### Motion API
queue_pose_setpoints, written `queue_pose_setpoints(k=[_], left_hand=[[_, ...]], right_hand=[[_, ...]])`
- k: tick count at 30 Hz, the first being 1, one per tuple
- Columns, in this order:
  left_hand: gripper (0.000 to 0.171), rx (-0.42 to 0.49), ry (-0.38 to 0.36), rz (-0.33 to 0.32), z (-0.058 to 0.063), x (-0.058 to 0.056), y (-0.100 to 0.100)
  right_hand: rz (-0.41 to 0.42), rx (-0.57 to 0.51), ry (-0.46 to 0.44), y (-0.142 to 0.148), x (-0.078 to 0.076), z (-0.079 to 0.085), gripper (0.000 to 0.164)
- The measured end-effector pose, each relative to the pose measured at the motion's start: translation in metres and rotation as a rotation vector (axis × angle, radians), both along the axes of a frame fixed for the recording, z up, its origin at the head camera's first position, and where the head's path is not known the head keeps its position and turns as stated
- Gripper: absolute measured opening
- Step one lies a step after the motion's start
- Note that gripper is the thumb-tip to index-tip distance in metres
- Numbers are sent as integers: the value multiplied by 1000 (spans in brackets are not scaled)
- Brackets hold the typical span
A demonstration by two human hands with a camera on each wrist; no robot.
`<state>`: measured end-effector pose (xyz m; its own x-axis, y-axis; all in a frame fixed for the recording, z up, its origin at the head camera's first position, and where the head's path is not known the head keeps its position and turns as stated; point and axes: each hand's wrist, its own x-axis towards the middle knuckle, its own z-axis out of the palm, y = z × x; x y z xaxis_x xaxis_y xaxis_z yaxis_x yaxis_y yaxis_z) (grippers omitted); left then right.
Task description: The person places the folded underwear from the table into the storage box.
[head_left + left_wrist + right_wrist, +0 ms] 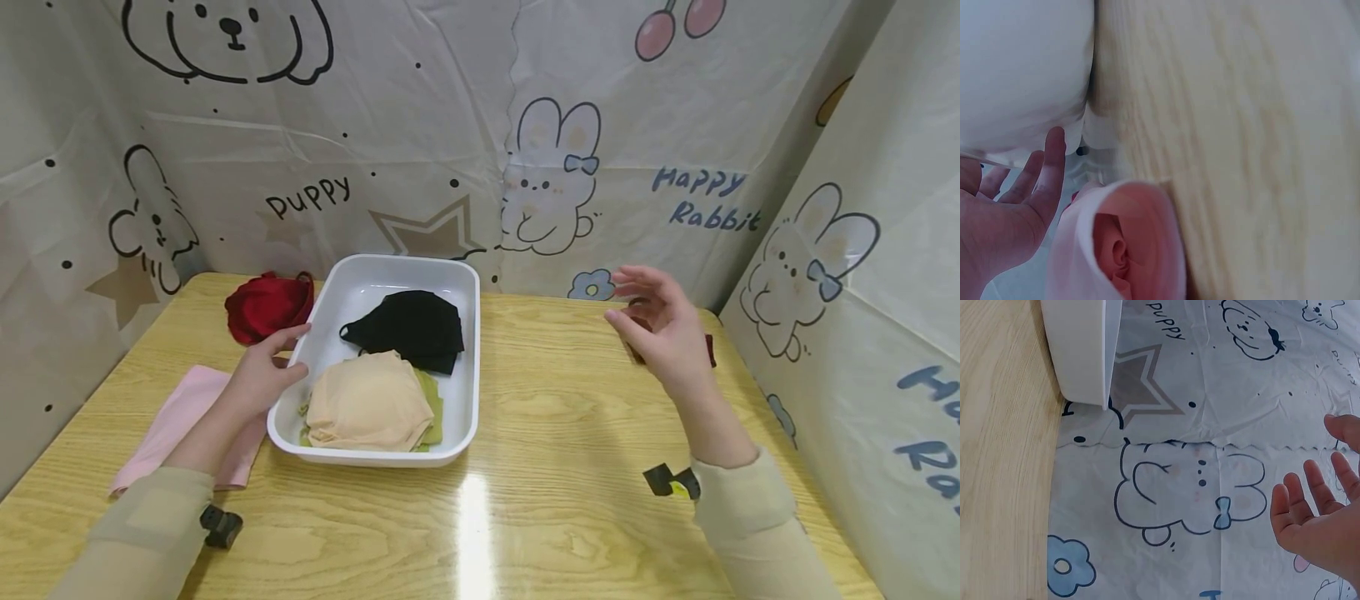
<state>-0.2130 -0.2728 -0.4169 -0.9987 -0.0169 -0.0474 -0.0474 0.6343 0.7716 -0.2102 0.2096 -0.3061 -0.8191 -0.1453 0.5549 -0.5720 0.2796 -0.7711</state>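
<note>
Left hand (262,375) looks loosely spread against the white tray (367,457) on the desk (577,450) (probably just touching, tough angle), beige cloth (367,402) and black cloth (408,327) inside; right hand (663,329) hovers relaxed and empty.

A wood-grain table (570,408) bears a white tray (367,457) near center, red cloth (268,308) and pink cloth (168,429) at left, a dark-red item (711,351) at right.

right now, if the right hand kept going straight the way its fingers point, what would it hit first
Probably the printed sheet behind the table; nothing seems to stand between it and the right hand's fingertips, though the gap's depth is hard to judge.
</note>
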Motion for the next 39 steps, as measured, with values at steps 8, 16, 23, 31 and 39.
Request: queue_pose_setpoints(k=[8,16,23,31,39], left_hand=[[63,9,-12,2,0,0,0],[63,10,-12,1,0,-1,0],[63,17,-18,6,-1,-1,0],[62,3,7,-7,-1,0,-1],[62,1,11,-8,0,0,0]], right_hand=[[-47,-87,-2,13,-10,-9,51],[-140,-106,-36,32,-24,-22,51],[-241,-91,-82,50,-35,-34,51],[-342,-76,-116,73,-49,-52,53],[-417,-85,-149,87,-51,-55,52]])
